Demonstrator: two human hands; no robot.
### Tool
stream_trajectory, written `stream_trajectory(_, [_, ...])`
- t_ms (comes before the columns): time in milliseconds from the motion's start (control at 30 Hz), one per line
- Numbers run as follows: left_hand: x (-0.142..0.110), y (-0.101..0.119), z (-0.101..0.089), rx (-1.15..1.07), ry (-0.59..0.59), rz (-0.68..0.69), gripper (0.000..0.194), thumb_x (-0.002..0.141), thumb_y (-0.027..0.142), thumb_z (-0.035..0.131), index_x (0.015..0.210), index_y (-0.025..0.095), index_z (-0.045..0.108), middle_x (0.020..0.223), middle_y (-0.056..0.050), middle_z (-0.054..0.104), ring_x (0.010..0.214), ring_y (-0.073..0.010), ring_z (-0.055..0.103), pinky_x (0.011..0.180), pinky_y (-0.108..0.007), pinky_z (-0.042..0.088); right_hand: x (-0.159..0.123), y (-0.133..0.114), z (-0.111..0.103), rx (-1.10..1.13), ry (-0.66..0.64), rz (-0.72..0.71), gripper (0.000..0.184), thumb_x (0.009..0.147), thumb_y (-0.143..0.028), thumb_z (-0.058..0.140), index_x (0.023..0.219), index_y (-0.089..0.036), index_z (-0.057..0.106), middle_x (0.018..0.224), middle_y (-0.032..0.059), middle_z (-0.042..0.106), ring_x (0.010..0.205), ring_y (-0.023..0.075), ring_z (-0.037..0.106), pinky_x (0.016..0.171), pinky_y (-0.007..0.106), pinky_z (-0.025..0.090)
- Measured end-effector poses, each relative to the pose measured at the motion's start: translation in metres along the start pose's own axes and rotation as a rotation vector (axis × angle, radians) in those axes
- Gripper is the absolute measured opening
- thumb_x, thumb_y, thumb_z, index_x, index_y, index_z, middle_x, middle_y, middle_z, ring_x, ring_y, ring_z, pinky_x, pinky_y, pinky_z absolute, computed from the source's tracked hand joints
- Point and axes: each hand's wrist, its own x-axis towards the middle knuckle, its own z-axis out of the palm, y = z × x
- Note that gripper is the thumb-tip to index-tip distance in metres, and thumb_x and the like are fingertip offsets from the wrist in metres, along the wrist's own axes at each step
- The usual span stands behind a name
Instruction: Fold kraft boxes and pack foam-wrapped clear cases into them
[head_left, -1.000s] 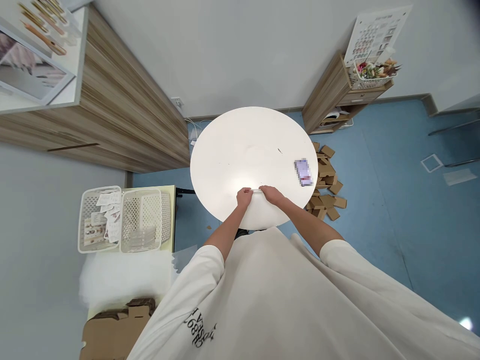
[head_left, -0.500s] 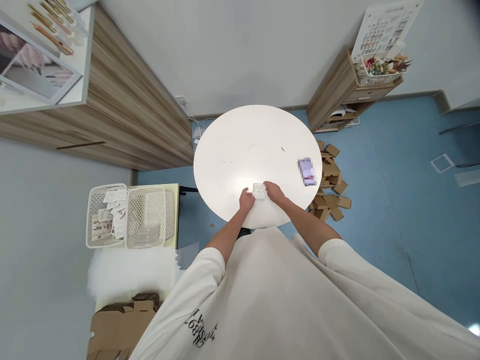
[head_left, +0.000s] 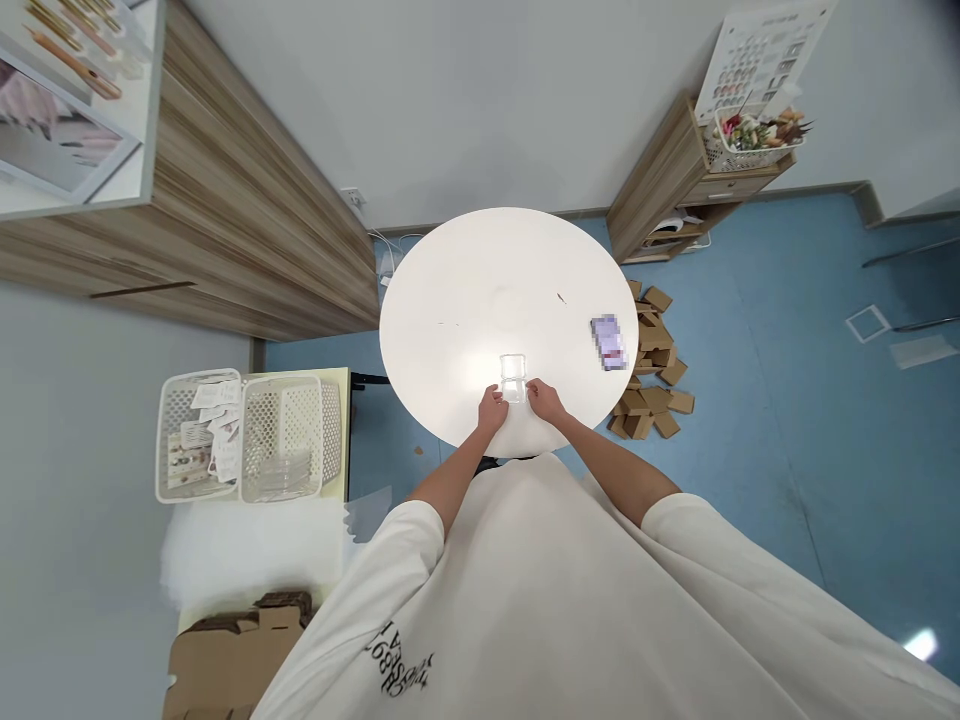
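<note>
A clear plastic box (head_left: 514,367) lies unfolded flat near the front of the round white table (head_left: 465,260), its two halves one behind the other. My left hand (head_left: 493,407) has its fingers closed on the left edge of the nearer half. On the opposite side, my right hand (head_left: 545,399) pinches the right edge with thumb and fingers. Nothing can be made out inside the clear halves. A purple, blurred-out object (head_left: 608,342) rests on the table to the right of my hands.
Left of the table, a side table carries a white basket of papers (head_left: 199,435), a second basket with clear plastic pieces (head_left: 281,440), a white sheet stack (head_left: 255,545) and flat cardboard (head_left: 232,660). Small brown boxes (head_left: 652,370) lie piled on the floor at right. A wooden cabinet (head_left: 262,200) stands behind left.
The clear box has opened out flatter, its far half now lying away from me. My right hand has come down along its right edge, nearer to me. The view has shifted slightly.
</note>
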Motion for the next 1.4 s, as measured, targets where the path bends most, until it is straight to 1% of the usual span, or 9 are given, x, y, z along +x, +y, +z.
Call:
stream_trajectory(233, [0.010, 0.016, 0.001, -0.001, -0.001, 0.068, 0.059, 0.079, 0.016, 0.064, 0.136, 0.021, 0.050, 0.145, -0.012, 0.056, 0.129, -0.0251, 0.056, 0.103, -0.036, 0.046, 0.011, -0.014, -0.001, 0.055, 0.001, -0.021, 0.037, 0.093, -0.017, 0.046, 0.127, -0.022, 0.061, 0.130, 0.0071, 0.066, 0.118, 0.0192, 0.062, 0.098, 0.031, 0.050])
stream_trajectory(400, [0.009, 0.014, -0.005, 0.035, 0.029, 0.060, 0.055, 0.080, 0.015, 0.063, 0.134, 0.021, 0.053, 0.148, -0.012, 0.054, 0.131, -0.0265, 0.055, 0.103, -0.036, 0.045, 0.012, -0.012, -0.006, 0.013, -0.003, -0.051, 0.039, 0.095, -0.019, 0.045, 0.130, -0.021, 0.060, 0.134, 0.0092, 0.063, 0.122, 0.0208, 0.060, 0.103, 0.034, 0.049])
stream_trajectory(567, [0.000, 0.017, -0.014, 0.026, 0.120, 0.065, 0.048, 0.082, 0.014, 0.063, 0.129, 0.020, 0.058, 0.145, -0.013, 0.057, 0.128, -0.0255, 0.058, 0.105, -0.036, 0.045, 0.017, -0.014, -0.018, -0.040, 0.022, -0.126, 0.041, 0.095, -0.020, 0.042, 0.131, -0.020, 0.060, 0.141, 0.0103, 0.057, 0.128, 0.0217, 0.056, 0.108, 0.035, 0.046])
stream_trajectory(733, [-0.017, 0.028, -0.029, -0.029, 0.218, 0.078, 0.044, 0.083, 0.013, 0.062, 0.126, 0.021, 0.061, 0.141, -0.012, 0.060, 0.125, -0.0242, 0.059, 0.103, -0.036, 0.046, 0.025, -0.032, -0.031, -0.106, 0.010, -0.226, 0.039, 0.096, -0.022, 0.041, 0.129, -0.020, 0.062, 0.138, 0.0096, 0.059, 0.127, 0.0212, 0.056, 0.108, 0.035, 0.045])
stream_trajectory(867, [-0.033, 0.029, -0.043, -0.051, 0.279, 0.104, 0.040, 0.084, 0.012, 0.060, 0.124, 0.019, 0.063, 0.137, -0.012, 0.063, 0.124, -0.0242, 0.060, 0.104, -0.037, 0.046, 0.028, -0.050, -0.029, -0.156, -0.025, -0.298, 0.039, 0.096, -0.021, 0.043, 0.129, -0.020, 0.063, 0.135, 0.0093, 0.062, 0.125, 0.0212, 0.058, 0.107, 0.036, 0.046])
stream_trajectory(967, [-0.041, 0.024, -0.059, -0.065, 0.330, 0.143, 0.037, 0.085, 0.012, 0.060, 0.122, 0.020, 0.064, 0.134, -0.012, 0.065, 0.124, -0.0245, 0.060, 0.104, -0.037, 0.046, 0.027, -0.068, -0.018, -0.190, -0.063, -0.356, 0.039, 0.095, -0.018, 0.043, 0.127, -0.021, 0.065, 0.132, 0.0087, 0.064, 0.120, 0.0207, 0.061, 0.105, 0.036, 0.048])
stream_trajectory(1100, [-0.048, 0.012, -0.089, -0.095, 0.402, 0.188, 0.035, 0.086, 0.013, 0.061, 0.120, 0.021, 0.065, 0.132, -0.011, 0.066, 0.122, -0.0245, 0.061, 0.103, -0.038, 0.048, 0.024, -0.104, 0.008, -0.220, -0.120, -0.443, 0.038, 0.094, -0.018, 0.044, 0.124, -0.022, 0.066, 0.127, 0.0080, 0.067, 0.115, 0.0192, 0.063, 0.103, 0.035, 0.049])
stream_trajectory(1267, [-0.059, -0.006, -0.137, -0.129, 0.488, 0.224, 0.033, 0.086, 0.011, 0.059, 0.117, 0.020, 0.066, 0.127, -0.012, 0.068, 0.118, -0.0251, 0.064, 0.103, -0.040, 0.049, 0.018, -0.155, 0.058, -0.202, -0.179, -0.534, 0.035, 0.095, -0.018, 0.045, 0.121, -0.022, 0.068, 0.126, 0.0069, 0.068, 0.114, 0.0189, 0.064, 0.104, 0.035, 0.049])
stream_trajectory(1400, [-0.071, -0.027, -0.187, -0.134, 0.517, 0.243, 0.032, 0.088, 0.010, 0.057, 0.118, 0.019, 0.066, 0.129, -0.013, 0.067, 0.118, -0.0258, 0.063, 0.103, -0.040, 0.049, 0.011, -0.199, 0.108, -0.209, -0.231, -0.592, 0.035, 0.095, -0.017, 0.045, 0.121, -0.020, 0.067, 0.128, 0.0074, 0.068, 0.115, 0.0185, 0.063, 0.103, 0.033, 0.048])
